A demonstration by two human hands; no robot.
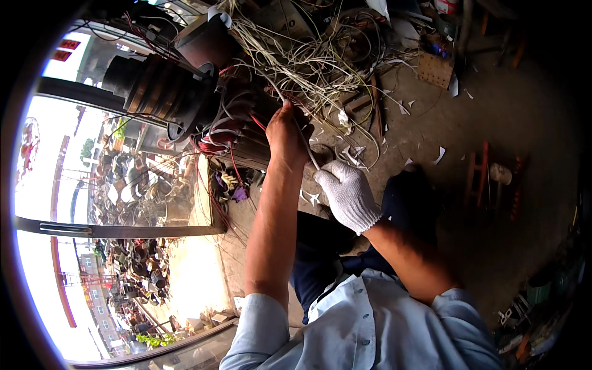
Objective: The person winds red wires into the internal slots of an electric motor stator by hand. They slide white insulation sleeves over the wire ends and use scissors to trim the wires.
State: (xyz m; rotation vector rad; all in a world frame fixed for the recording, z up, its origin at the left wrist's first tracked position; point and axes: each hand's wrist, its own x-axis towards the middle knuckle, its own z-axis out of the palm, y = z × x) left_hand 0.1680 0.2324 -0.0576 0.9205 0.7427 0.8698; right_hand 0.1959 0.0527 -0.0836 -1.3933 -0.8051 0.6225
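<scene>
A thin white wire point(309, 152) runs from the rotor past my bare left hand point(287, 137) to my gloved right hand point(347, 192). My left hand is closed around it beside the rotor's windings. In a white knit glove, my right hand pinches the wire lower down; its tip is hidden by the fingers. The large motor rotor point(163, 89) lies on its side at the upper left, with dark and copper-coloured rings on its shaft. Red and white leads point(216, 137) come out of its near end, close to my left hand.
A big tangle of white and yellow wires point(308, 61) spreads over the floor beyond my hands. White scraps point(439, 155) lie about. A perforated box point(435, 69) stands at the back right, a red metal frame point(476, 174) at right. Glazed door frames point(117, 230) stand at left.
</scene>
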